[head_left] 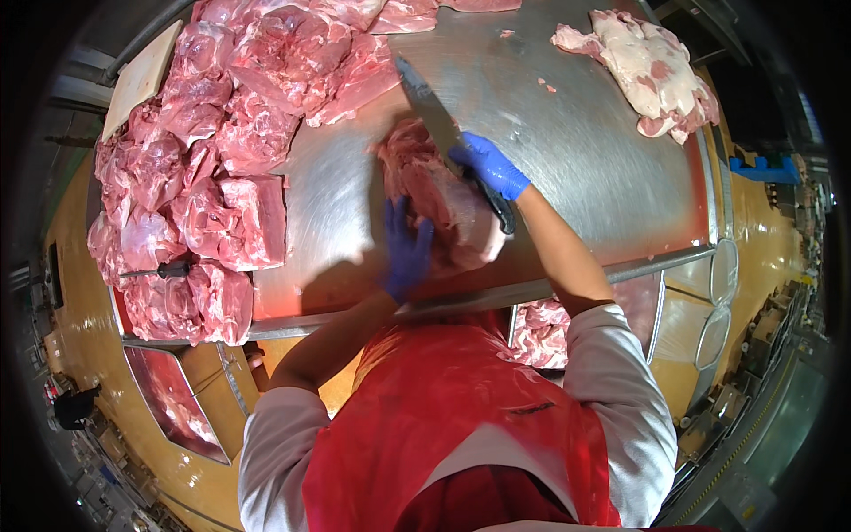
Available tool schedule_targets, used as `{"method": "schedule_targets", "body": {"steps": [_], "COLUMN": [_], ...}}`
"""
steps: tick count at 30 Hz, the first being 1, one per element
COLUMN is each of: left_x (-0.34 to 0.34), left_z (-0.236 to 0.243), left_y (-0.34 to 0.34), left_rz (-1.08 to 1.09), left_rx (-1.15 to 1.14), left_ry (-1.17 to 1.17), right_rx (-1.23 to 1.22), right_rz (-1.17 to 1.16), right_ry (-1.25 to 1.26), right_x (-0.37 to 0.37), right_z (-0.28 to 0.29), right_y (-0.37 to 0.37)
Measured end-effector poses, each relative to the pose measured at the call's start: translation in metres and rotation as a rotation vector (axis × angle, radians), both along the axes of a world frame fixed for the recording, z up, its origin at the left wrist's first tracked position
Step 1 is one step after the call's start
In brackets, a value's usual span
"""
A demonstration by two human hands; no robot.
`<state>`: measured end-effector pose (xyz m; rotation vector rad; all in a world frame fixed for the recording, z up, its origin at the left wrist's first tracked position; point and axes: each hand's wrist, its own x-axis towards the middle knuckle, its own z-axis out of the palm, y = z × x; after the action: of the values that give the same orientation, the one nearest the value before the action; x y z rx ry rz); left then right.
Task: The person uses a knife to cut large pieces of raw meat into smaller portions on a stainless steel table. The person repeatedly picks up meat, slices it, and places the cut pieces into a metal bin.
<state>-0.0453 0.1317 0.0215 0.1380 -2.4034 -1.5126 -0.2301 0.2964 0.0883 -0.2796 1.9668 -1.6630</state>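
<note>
My right hand [487, 168], in a blue glove, is closed around the black handle of a large knife [424, 99], whose broad blade angles up toward the upper left. Beneath it a pink cut of meat [443, 226], paler at its lower right end, lies on the steel tabletop [603, 195]. My left hand [406, 248], also gloved in blue, rests against the left side of this cut with its fingers extended and apart.
Piled raw meat [195, 213] fills the table's left side, with a black-handled knife [173, 270] on it. A pale board [140, 78] stands upper left, a fatty slab [647, 75] upper right. Below the rolled edge are trays of meat [536, 332] [173, 399].
</note>
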Motion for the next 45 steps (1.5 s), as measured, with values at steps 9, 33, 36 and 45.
{"method": "schedule_targets", "body": {"steps": [9,33,36,45], "left_x": [-0.15,-0.024,-0.02,-0.014], "left_z": [0.1,-0.018,0.004,0.072], "left_y": [-0.027,-0.058,-0.061,-0.089], "left_rz": [-0.524,-0.209,-0.176,-0.113], "left_rx": [-0.163,-0.227,-0.009,-0.046], "left_ry": [-0.011,0.088,0.041,-0.034], "right_rx": [0.234,0.602,0.661,0.535], "right_rz": [-0.59,-0.572,-0.374,-0.013], "right_ry": [0.17,0.501,0.521,0.484], "right_x": [0.156,0.169,0.221,0.222], "right_z": [0.014,0.018,0.028,0.051], "right_y": [0.132,0.061,0.009,-0.004]}}
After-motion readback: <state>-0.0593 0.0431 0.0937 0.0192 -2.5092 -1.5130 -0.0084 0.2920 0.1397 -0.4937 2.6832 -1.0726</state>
